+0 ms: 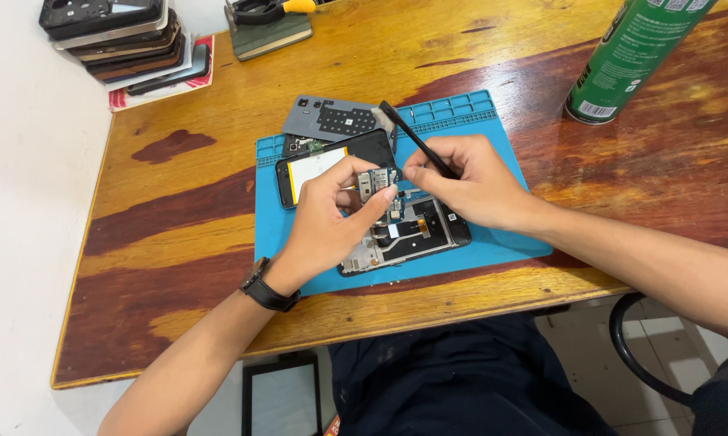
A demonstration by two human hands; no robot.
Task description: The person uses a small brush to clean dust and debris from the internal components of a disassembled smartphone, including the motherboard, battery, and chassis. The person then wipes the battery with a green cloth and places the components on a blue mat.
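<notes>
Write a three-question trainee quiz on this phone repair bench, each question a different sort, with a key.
1. True or false: the left hand pinches a small circuit board above the opened phone.
2. The right hand holds which tool? A) black brush B) hammer C) scissors
3. Fill in: the opened phone lies on a ____ work mat.

Key: 1 true. 2 A. 3 blue.

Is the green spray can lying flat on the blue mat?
No, the green spray can stands on the bare wooden table, off to the side of the blue mat.
</notes>
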